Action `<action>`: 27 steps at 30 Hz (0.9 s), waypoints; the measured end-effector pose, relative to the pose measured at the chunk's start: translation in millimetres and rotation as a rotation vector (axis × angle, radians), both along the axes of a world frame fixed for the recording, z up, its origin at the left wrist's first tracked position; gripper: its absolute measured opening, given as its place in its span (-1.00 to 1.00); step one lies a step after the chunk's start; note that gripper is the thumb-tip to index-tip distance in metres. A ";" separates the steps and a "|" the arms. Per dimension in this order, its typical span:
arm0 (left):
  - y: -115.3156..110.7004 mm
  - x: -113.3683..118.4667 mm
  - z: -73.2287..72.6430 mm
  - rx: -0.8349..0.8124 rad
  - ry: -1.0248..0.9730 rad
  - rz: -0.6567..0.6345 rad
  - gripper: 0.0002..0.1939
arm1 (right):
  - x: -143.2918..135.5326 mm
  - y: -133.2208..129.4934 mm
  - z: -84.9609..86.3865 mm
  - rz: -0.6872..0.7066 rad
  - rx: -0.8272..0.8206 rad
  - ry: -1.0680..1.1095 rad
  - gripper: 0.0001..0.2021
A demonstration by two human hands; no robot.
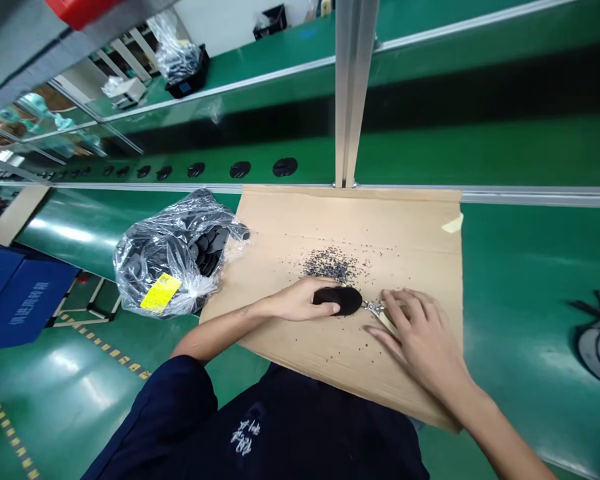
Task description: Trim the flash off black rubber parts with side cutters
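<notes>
With twelve o'clock pointing away from the wearer, a flat, dark, rounded piece (351, 301) sits over a tan cardboard sheet (410, 247), in the wearer's left hand (307, 298), which comes in from nine o'clock. Its thumb lies across the top and its fingers are closed on the piece; how many layers it grips is hard to tell. From three o'clock, the right hand (423, 325) curls its fingers and thumb around silver metal pliers with pale handles (375, 308), whose tip meets the piece's edge; whether the tip bites is too small to tell. Just beyond the piece, at twelve, small black crumbs (331, 265) are scattered thickly on the cardboard. Between nine and ten o'clock, a clear plastic bag full of black discs (207, 248) bears a bright yellow label (161, 292). A row of dark oval discs (285, 167) runs from eleven towards ten on a green surface (220, 137), and pale tape (453, 224) marks the cardboard's two o'clock corner.
</notes>
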State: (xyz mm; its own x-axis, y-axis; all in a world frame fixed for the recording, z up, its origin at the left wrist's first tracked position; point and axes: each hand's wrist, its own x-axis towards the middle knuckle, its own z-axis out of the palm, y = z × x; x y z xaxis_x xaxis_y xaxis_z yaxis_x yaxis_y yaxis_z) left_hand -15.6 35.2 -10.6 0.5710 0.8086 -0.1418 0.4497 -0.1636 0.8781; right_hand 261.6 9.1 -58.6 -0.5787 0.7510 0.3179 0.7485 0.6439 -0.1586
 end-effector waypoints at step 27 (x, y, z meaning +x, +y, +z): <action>253.6 -20.0 6.6 0.431 0.601 0.353 -0.68 | 65.8 -59.6 10.3 -0.212 -0.101 0.514 -0.87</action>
